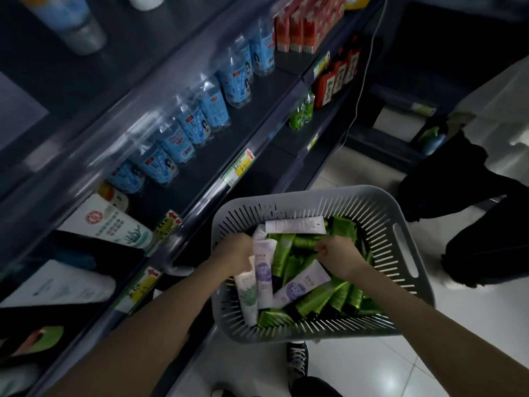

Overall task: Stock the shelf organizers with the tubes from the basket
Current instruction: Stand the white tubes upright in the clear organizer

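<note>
A grey slotted basket (400, 239) stands on the floor by the shelf, filled with several green tubes (323, 299) and a few white and lilac ones. My left hand (237, 250) is inside its left side and grips the top ends of a lilac tube (263, 276) and a white tube with a green plant print (246, 296). My right hand (335, 252) is curled into the middle of the pile and pinches a green tube (303, 242). Another lilac tube (300, 285) lies slanted beneath my right wrist.
Dark shelves (252, 133) run along the left, holding blue-labelled bottles (211, 107), red cartons (300, 27) and large white tubes (114, 224). A second person in dark trousers (481, 224) crouches at the right. My black sneaker (297, 359) is on the white tiles just below the basket.
</note>
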